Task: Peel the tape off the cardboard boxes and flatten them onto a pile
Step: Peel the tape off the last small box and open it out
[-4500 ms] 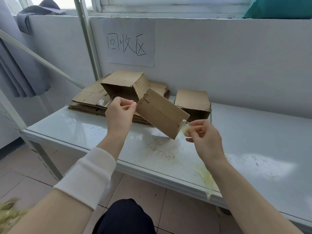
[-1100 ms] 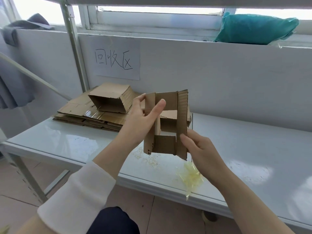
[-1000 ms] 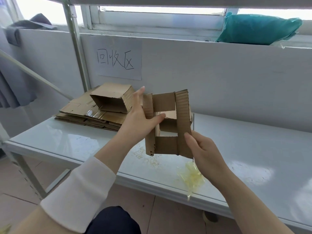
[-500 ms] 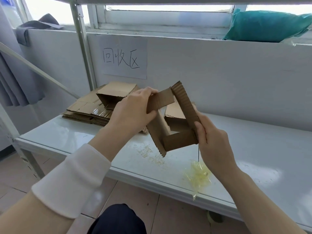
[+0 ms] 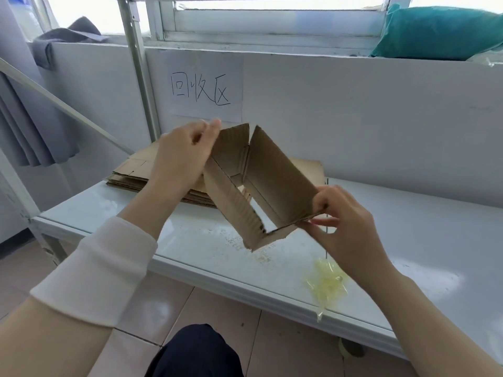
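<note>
Box orientation: the cardboard box (image 5: 272,183) is an open sleeve skewed into a diamond. Its open end faces the camera, and the table shows through it.
Box long axis: the longer diagonal slopes from upper left down to lower right, between the two gripped corners.
Box location: held in the air above the white table (image 5: 408,240), in front of the pile of flattened cardboard (image 5: 136,172).
Left hand: the left hand (image 5: 182,156) is at the box's upper-left corner, fingers curled over the flap edge and gripping it.
Right hand: the right hand (image 5: 345,224) is at the lower-right corner, thumb and fingers pinching the panel edge.
Count, boxes in hand: one.
Count, piles: one, at the table's rear left. More cardboard behind the box is partly hidden.
Count, tape: one crumpled yellowish tape wad (image 5: 326,284) at the table's front edge, below the right hand.
</note>
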A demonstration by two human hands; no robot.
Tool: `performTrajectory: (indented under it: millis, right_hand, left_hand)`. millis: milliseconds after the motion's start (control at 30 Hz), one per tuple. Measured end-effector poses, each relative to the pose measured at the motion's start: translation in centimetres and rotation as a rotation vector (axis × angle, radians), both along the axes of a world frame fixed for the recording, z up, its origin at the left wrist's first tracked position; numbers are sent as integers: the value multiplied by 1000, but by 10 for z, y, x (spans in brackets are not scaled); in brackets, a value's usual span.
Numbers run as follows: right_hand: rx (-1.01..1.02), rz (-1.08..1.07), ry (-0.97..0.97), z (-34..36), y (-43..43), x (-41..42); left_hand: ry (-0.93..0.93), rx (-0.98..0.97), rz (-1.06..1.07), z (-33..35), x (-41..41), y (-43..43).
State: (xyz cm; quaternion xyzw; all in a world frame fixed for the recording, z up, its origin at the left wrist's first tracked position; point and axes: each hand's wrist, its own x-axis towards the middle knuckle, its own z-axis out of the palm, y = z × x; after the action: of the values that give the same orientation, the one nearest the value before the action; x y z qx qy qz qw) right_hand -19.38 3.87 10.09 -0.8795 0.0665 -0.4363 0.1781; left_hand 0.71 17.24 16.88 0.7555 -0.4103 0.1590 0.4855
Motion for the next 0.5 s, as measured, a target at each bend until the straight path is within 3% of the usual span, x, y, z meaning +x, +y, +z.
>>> performTrajectory:
  millis: [67,133,233,367,500]
  right_hand:
    - [300,-18,-99,6,-3,-1]
    - [514,-21,-164,9,-10,2]
    - [651,-17,-200,12,-19,11]
    - [971,78,-124,-3,-31,27]
    - [1054,74,-5,-24,-38,44]
  left_hand:
    - [270,-139,-207,-3,13,7]
    - [393,-79,-342,-12,21,13]
    - [387,58,-364,-33,23,10]
    - [456,-122,-181,-48,25,-5]
    - [871,-121,-459,-69,37,-12]
